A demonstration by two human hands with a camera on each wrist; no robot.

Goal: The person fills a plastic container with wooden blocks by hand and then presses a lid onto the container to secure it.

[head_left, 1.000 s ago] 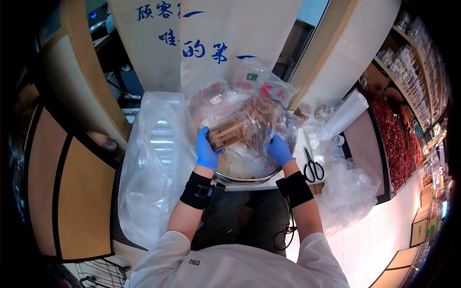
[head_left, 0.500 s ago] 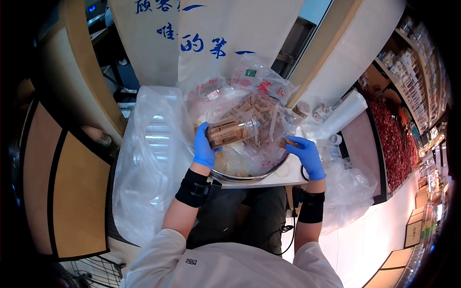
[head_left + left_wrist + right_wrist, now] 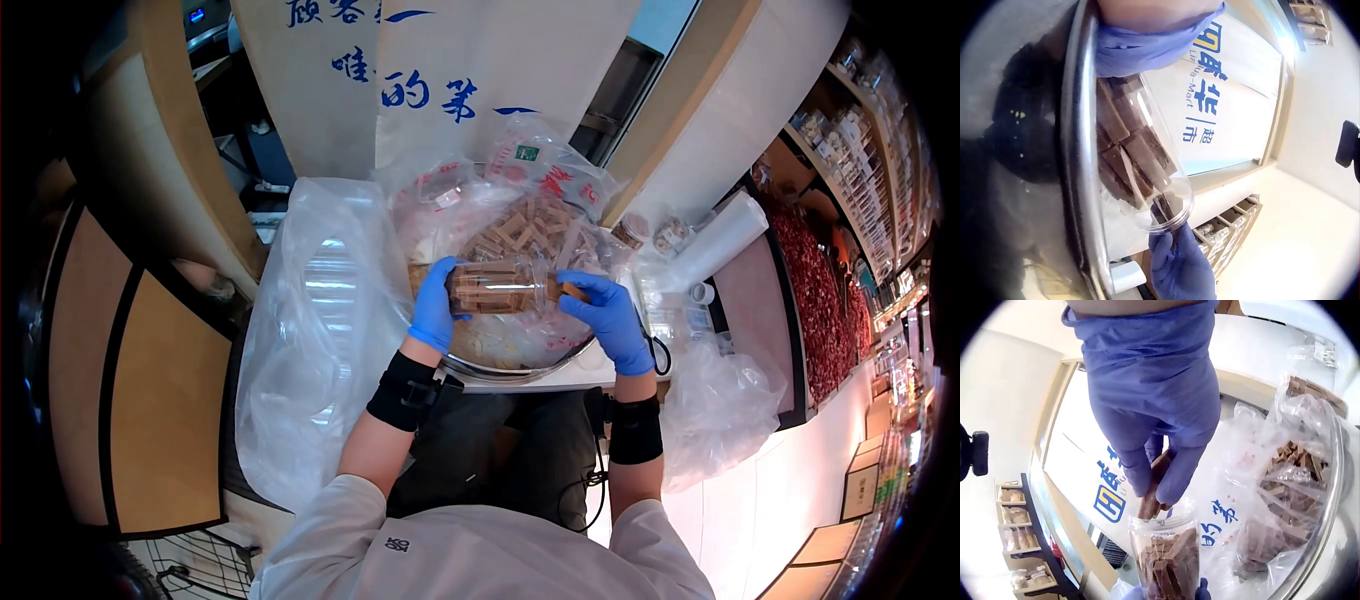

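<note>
My blue-gloved left hand point(image 3: 434, 308) grips a clear plastic jar point(image 3: 492, 290) near its base, and the jar lies on its side above the bowl. Brown flat sticks fill much of it, with its mouth turned toward my right. At that mouth, my gloved right hand point(image 3: 614, 322) pinches a brown stick point(image 3: 1157, 482) between thumb and fingers, its end at the rim in the right wrist view. Below and behind, a heap of similar sticks point(image 3: 535, 228) rests in an opened plastic bag point(image 3: 565, 182) inside a wide metal bowl point(image 3: 520, 378).
A long bag of clear plastic containers point(image 3: 325, 300) stands left of the bowl. At the right are a plastic roll point(image 3: 722, 232), small jars point(image 3: 630, 230), a crumpled clear bag point(image 3: 725, 400) and partly hidden black-handled scissors point(image 3: 661, 356).
My right hand left the bag, drew to the right with sticks, then came back left to the jar's mouth. The jar has turned from slanting to nearly level.
</note>
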